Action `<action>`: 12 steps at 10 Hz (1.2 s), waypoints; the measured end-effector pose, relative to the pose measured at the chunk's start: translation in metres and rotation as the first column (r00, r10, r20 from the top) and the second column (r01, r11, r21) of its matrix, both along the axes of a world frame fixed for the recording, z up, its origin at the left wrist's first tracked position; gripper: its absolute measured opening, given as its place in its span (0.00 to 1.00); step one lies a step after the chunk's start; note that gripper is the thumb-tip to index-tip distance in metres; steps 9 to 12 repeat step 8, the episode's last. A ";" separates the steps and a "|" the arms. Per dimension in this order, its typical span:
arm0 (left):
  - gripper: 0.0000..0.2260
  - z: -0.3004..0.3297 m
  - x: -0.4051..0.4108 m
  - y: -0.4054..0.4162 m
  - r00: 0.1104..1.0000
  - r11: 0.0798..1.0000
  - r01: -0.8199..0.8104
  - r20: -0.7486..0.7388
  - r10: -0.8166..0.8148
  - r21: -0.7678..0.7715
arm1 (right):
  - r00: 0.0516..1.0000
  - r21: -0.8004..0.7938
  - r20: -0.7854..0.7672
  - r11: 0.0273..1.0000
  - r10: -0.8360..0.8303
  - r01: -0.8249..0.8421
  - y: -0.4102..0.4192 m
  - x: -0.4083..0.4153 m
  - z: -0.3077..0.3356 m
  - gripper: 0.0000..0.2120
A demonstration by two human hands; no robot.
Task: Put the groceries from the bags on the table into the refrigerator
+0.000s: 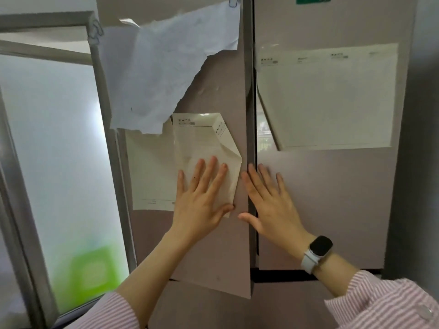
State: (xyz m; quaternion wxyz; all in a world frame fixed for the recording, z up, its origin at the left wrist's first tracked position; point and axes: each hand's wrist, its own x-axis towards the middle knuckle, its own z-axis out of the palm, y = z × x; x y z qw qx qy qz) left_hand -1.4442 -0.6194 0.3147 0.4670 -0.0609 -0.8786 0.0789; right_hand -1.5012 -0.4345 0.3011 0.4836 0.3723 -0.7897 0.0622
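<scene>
Left hand flat, fingers straight, on one creased cream paper at left pinkish refrigerator door inner edge; right hand spread flat on right pinkish door. Two doors, nearly closed.

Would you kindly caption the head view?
Left hand and right hand press flat on the refrigerator doors.

I stand in what looks like a home kitchen: a tall mauve two-door refrigerator fills my view, with cream printed paper sheets and a crumpled white sheet stuck on its doors. At its left edge is a grey-framed frosted glass window, swung open.
</scene>
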 end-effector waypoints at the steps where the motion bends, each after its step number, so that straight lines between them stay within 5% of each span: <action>1: 0.36 0.002 -0.006 0.000 1.000 1.000 -0.005 -0.017 0.005 -0.014 | 0.997 0.000 -0.044 0.998 -0.068 0.068 -0.001 -0.004 -0.001 0.45; 6: 0.44 0.004 -0.055 0.018 0.993 0.995 -0.095 -0.075 0.095 -0.001 | 0.937 0.034 -0.005 0.936 -0.349 0.349 -0.014 -0.042 0.012 0.50; 7: 0.46 0.005 -0.057 0.015 0.991 0.995 -0.101 -0.091 0.099 -0.022 | 0.978 -0.020 0.043 0.978 -0.206 0.207 -0.014 -0.036 0.018 0.38; 8: 0.46 0.000 -0.061 0.015 0.990 0.998 -0.067 -0.121 0.066 -0.011 | 0.959 -0.403 0.150 0.901 0.240 -0.163 -0.004 -0.016 0.041 0.21; 12: 0.46 0.000 -0.061 0.015 0.990 0.998 -0.067 -0.121 0.066 -0.011 | 0.959 -0.403 0.150 0.901 0.240 -0.163 -0.004 -0.016 0.041 0.21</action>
